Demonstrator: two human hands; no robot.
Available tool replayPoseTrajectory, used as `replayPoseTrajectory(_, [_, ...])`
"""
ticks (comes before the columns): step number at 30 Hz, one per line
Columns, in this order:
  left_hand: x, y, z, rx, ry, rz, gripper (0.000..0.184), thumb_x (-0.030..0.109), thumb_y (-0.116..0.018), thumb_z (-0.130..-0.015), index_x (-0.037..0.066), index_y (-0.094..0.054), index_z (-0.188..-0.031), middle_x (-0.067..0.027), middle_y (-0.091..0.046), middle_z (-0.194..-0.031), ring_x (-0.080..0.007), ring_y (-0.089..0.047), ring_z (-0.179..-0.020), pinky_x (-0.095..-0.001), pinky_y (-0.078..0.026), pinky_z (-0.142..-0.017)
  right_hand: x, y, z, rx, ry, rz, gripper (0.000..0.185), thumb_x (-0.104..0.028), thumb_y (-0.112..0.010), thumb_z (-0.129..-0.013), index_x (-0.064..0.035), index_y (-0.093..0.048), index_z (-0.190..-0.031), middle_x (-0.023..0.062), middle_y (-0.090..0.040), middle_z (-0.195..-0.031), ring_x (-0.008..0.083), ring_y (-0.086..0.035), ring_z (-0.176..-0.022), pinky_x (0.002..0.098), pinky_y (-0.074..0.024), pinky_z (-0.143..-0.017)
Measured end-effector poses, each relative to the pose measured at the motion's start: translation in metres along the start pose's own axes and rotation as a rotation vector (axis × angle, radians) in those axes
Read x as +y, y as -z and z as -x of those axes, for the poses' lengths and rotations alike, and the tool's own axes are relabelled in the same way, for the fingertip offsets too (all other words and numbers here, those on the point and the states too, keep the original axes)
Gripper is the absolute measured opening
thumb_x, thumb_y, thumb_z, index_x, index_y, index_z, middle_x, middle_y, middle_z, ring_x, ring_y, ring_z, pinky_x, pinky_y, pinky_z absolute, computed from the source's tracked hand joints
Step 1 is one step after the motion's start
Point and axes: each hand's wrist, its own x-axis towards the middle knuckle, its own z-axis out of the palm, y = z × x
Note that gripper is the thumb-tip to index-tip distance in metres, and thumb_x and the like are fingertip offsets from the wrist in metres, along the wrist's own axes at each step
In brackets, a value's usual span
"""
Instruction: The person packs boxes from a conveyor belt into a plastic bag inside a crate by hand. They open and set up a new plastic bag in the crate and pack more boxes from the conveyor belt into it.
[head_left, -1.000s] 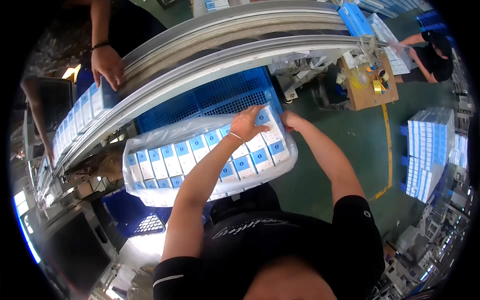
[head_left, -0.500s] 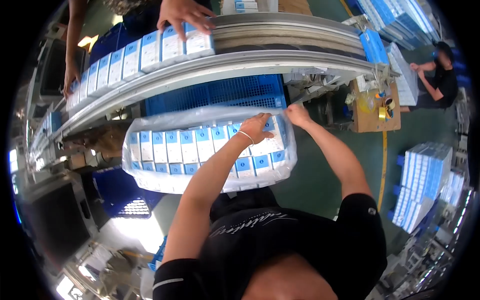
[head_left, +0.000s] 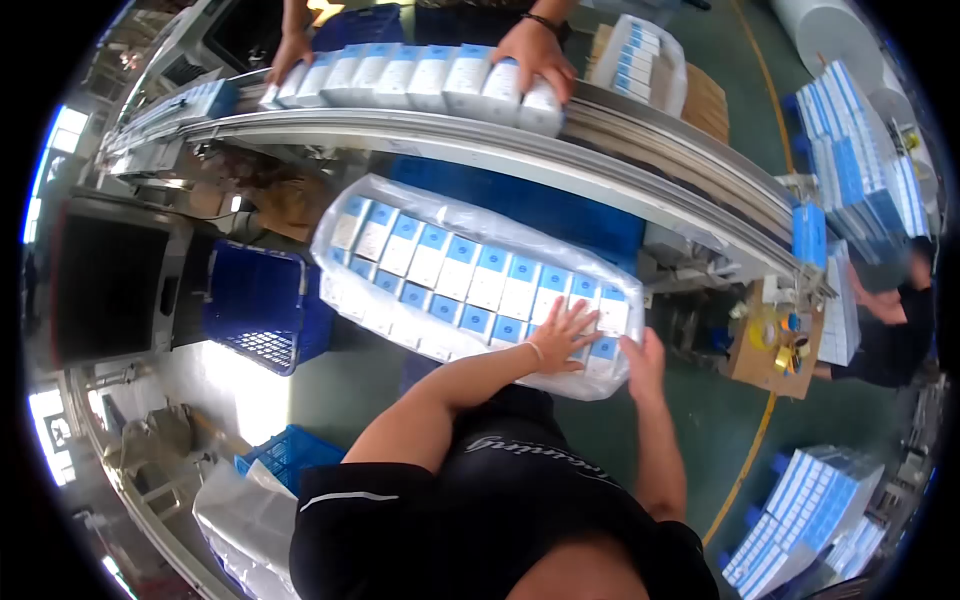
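A clear plastic bag (head_left: 350, 300) holds rows of white and blue boxes (head_left: 457, 268) and lies tilted, its right end lower in view. My left hand (head_left: 565, 338) rests on the boxes near the right end, fingers spread, palm down. At the bag's right edge is my right hand (head_left: 643, 362), its fingers bent against the plastic; whether they pinch it is too small to make out. The boxes stand in two visible rows, their blue ends upward.
Beyond the bag runs a conveyor (head_left: 680, 165) with a row of boxes (head_left: 425, 78), which a co-worker's hands (head_left: 538, 58) hold at both ends. A dark blue crate (head_left: 255, 300) is at left, a taped carton (head_left: 775, 345) at right. Another person sits at far right.
The view has turned. The bag now slants down to the right, and my left hand has shifted toward its lower right end. The co-worker's row of boxes stands farther right along the conveyor.
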Motion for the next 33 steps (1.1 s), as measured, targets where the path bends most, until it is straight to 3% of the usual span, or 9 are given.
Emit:
replayPoseTrajectory(5, [-0.035, 0.016, -0.006, -0.052, 0.137, 0.309, 0.055, 0.045, -0.059, -0.087, 0.013, -0.053, -0.130, -0.0172, -0.048, -0.137, -0.0359, -0.043, -0.127, -0.0523, -0.028, -0.108, -0.032, 0.016, 0.024, -0.173, -0.213, -0.054, 0.028, -0.002, -0.062, -0.083, -0.0014, -0.057, -0.110, 0.0068, -0.064, -0.099, 0.0132, -0.061, -0.089, 0.0280, -0.0507, -0.077])
replayPoseTrajectory(10, [-0.233, 0.102, 0.095, 0.707, 0.597, 0.062, 0.021, 0.016, -0.066, -0.075, 0.006, -0.064, -0.094, -0.0171, -0.066, -0.096, -0.0354, -0.061, -0.091, -0.0457, -0.048, -0.079, -0.032, 0.045, 0.034, 0.218, -0.034, 0.718, 0.030, -0.007, -0.070, -0.076, -0.0036, -0.050, -0.099, 0.0095, -0.062, -0.095, 0.0213, -0.063, -0.077, 0.0344, -0.0505, -0.064])
replayPoseTrajectory(13, [-0.336, 0.161, 0.187, 0.469, 1.180, -0.340, 0.053, 0.034, -0.071, -0.076, 0.007, -0.052, -0.118, -0.0116, -0.059, -0.113, -0.0335, -0.054, -0.105, -0.0504, -0.044, -0.082, -0.053, 0.023, 0.033, 0.356, -0.005, 1.065, 0.034, -0.010, -0.072, -0.075, -0.0027, -0.051, -0.100, 0.0137, -0.062, -0.097, 0.0306, -0.063, -0.079, 0.0407, -0.0503, -0.069])
replayPoseTrajectory(15, [-0.364, 0.155, 0.239, 0.204, 1.497, 0.153, 0.083, 0.057, -0.063, -0.081, 0.004, -0.036, -0.139, -0.0184, -0.051, -0.133, -0.0361, -0.046, -0.126, -0.0505, -0.039, -0.101, -0.075, -0.022, 0.041, 0.362, -0.025, 1.243, 0.038, -0.012, -0.074, -0.074, -0.0018, -0.052, -0.104, 0.0162, -0.061, -0.101, 0.0355, -0.062, -0.084, 0.0438, -0.0501, -0.074])
replayPoseTrajectory(18, [-0.390, 0.094, 0.283, 0.065, 1.127, 0.541, 0.067, 0.054, -0.049, -0.090, 0.003, -0.046, -0.132, -0.0271, -0.057, -0.123, -0.0416, -0.053, -0.117, -0.0432, -0.042, -0.100, -0.101, -0.147, 0.041, 0.538, 0.436, 1.690, 0.059, -0.017, -0.077, -0.070, 0.0009, -0.054, -0.121, 0.0214, -0.055, -0.120, 0.0392, -0.051, -0.113, 0.0475, -0.0394, -0.098])
replayPoseTrajectory(22, [-0.384, 0.118, 0.302, 0.053, 1.034, 0.660, 0.052, 0.043, -0.048, -0.094, -0.001, -0.056, -0.120, -0.0271, -0.060, -0.118, -0.0422, -0.055, -0.113, -0.0444, -0.044, -0.096, -0.032, -0.353, -0.034, -0.206, 0.674, 0.815, 0.041, -0.009, -0.066, -0.082, -0.0059, -0.056, -0.122, 0.0179, -0.052, -0.130, 0.0361, -0.048, -0.121, 0.0430, -0.0391, -0.103])
replayPoseTrajectory(26, [-0.437, 0.127, 0.302, 0.104, 0.927, 0.484, 0.048, 0.039, -0.057, -0.088, -0.005, -0.061, -0.109, -0.0253, -0.065, -0.105, -0.0379, -0.063, -0.095, -0.0419, -0.049, -0.086, 0.029, -0.534, -0.110, -0.521, 0.967, 1.076, 0.051, -0.021, -0.066, -0.081, 0.0015, -0.052, -0.125, 0.0178, -0.043, -0.139, 0.0370, -0.037, -0.132, 0.0455, -0.0289, -0.110])
replayPoseTrajectory(30, [-0.433, 0.146, 0.271, 0.318, 1.217, 1.348, 0.050, 0.036, -0.066, -0.081, -0.010, -0.059, -0.101, -0.0150, -0.066, -0.088, -0.0204, -0.061, -0.075, -0.0332, -0.049, -0.068, 0.057, -0.554, -0.104, -0.483, 0.951, 1.428, 0.073, -0.044, -0.059, -0.085, 0.0081, -0.043, -0.133, 0.0238, -0.036, -0.145, 0.0410, -0.022, -0.141, 0.0513, -0.0109, -0.116])
replayPoseTrajectory(33, [-0.359, 0.234, 0.286, 0.359, 0.609, 0.796, 0.021, 0.015, -0.062, -0.086, -0.004, -0.060, -0.096, -0.0249, -0.062, -0.079, -0.0357, -0.062, -0.071, -0.0359, -0.049, -0.067, 0.074, -0.529, -0.085, -0.501, 0.945, 1.384, 0.084, -0.054, -0.056, -0.083, 0.0103, -0.040, -0.135, 0.0265, -0.033, -0.146, 0.0420, -0.021, -0.141, 0.0550, -0.0078, -0.116])
